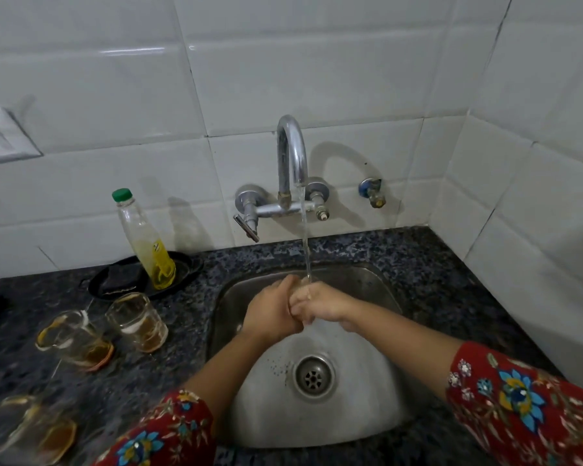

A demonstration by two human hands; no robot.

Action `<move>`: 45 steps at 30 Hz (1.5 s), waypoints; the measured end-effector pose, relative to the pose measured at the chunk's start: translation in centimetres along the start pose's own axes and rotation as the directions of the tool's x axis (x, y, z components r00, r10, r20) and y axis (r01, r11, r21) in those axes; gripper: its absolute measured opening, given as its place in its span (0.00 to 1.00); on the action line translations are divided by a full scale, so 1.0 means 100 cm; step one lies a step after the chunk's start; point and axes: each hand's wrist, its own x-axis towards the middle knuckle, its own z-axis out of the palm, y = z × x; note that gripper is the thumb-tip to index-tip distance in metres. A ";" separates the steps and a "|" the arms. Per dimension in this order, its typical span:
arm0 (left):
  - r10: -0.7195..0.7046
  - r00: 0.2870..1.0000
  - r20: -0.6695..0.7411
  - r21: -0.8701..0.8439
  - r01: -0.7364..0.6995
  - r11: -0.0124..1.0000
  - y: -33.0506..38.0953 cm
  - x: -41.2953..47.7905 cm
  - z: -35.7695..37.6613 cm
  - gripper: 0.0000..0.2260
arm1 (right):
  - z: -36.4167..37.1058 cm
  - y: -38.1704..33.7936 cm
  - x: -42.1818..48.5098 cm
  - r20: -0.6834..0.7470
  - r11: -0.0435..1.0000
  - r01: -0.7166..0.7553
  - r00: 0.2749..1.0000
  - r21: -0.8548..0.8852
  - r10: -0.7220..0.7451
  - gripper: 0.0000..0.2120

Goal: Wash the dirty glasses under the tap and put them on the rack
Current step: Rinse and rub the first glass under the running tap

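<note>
Sleeves of red floral cloth [519, 408] frame the bottom of the view, with bare forearms reaching forward over a steel sink [360, 408] set into a dark speckled surface [435, 264]. At the near left corner, a blurred glass [31, 428] with amber residue lies at the edge of the view. Farther along the left side stand two more dirty glasses: one [76, 341] with brownish liquid at its bottom and, just beside it toward the sink, another [138, 322] with a pale film inside.

Over the middle of the basin, beyond the round drain [313, 375], the left hand [273, 314] and the right hand [323, 306] meet. Both are closed around a clear glass [304, 290] held between them, most of it hidden by the fingers, so only a pale rim shows. A thin stream of water [304, 237] falls straight onto that spot.

Behind the two standing glasses, a black oval dish [189, 264] holds a dark scrub pad [122, 277] and a clear bottle [145, 240] with a green cap and yellow liquid low inside. On the white tiled wall [317, 62], a chrome tap [292, 163] arches out above the sink, with a small valve [372, 193] to its right. A white switch plate [0, 136] sits at the far left edge.
</note>
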 end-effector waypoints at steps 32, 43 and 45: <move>-0.175 0.969 0.173 -0.674 0.246 0.697 0.020 0.015 0.013 0.19 | -0.019 0.005 0.004 -0.244 0.554 0.226 0.722 -0.801 -0.648 0.18; -0.067 0.988 -0.137 -0.522 -0.015 0.853 0.007 0.008 0.004 0.17 | -0.048 0.012 0.028 0.455 -0.014 0.510 0.755 -0.860 -0.472 0.10; -0.093 0.943 -0.320 -0.365 -0.032 0.931 0.008 0.008 0.008 0.17 | -0.037 0.002 0.023 0.267 0.516 0.489 0.855 -0.703 -0.445 0.09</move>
